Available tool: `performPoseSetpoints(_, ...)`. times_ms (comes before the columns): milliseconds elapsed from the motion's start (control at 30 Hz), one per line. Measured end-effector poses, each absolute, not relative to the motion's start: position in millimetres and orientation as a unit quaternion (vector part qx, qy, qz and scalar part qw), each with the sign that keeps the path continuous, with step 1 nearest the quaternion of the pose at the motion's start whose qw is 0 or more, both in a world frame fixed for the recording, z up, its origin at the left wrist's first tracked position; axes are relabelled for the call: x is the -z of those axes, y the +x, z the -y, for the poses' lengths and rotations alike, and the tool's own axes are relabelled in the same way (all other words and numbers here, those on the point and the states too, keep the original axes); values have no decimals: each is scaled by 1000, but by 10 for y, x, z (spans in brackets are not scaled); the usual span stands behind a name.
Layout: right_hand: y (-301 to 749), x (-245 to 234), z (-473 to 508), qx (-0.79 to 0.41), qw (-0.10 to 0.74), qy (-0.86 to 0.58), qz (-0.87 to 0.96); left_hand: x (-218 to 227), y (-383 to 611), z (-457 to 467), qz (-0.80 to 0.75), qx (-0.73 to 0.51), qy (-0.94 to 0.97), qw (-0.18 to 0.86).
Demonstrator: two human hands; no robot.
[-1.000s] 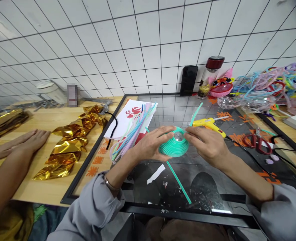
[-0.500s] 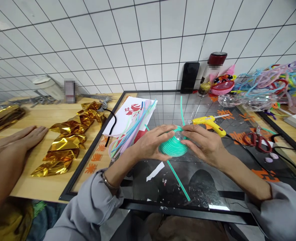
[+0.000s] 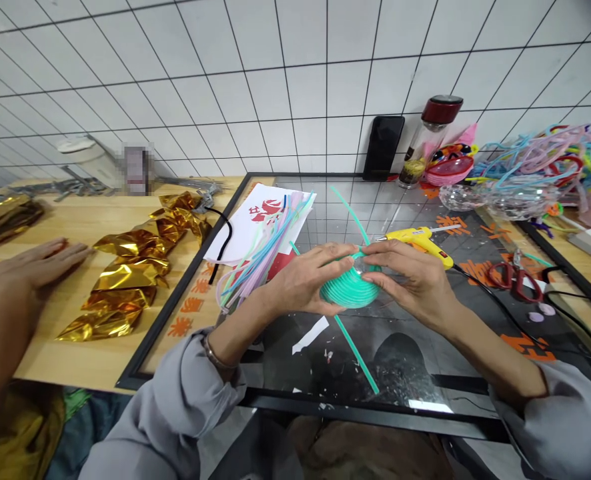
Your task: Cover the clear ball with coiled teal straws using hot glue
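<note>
A person's left hand (image 3: 303, 283) and right hand (image 3: 411, 277) are both closed on a teal coil of tubing (image 3: 349, 293), held just above a glass tabletop (image 3: 425, 373). The left fingers cup its side; the right fingertips pinch its top, where a loose tube end (image 3: 348, 205) curves upward. A yellow glue gun (image 3: 415, 236) lies just behind. Pastel tubes (image 3: 263, 257) lie to the left. A co-worker's hand (image 3: 38, 260) rests flat near gold foil (image 3: 130, 270).
</note>
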State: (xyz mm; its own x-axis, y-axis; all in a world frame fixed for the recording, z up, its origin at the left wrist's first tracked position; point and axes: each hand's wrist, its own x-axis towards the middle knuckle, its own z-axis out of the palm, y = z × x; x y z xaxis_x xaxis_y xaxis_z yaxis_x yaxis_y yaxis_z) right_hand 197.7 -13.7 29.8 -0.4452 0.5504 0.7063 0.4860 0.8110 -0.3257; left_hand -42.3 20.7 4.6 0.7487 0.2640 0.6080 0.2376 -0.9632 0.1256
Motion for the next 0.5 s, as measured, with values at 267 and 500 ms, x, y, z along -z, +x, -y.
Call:
performPoseSetpoints(267, 1872, -274, 281, -30, 452, -349, 821, -27, -361, -159, -156, -342, 926, -10)
performPoseSetpoints(500, 1854, -275, 269, -53, 442, -361, 820, 6, -395, -140, -171, -346, 922, -1)
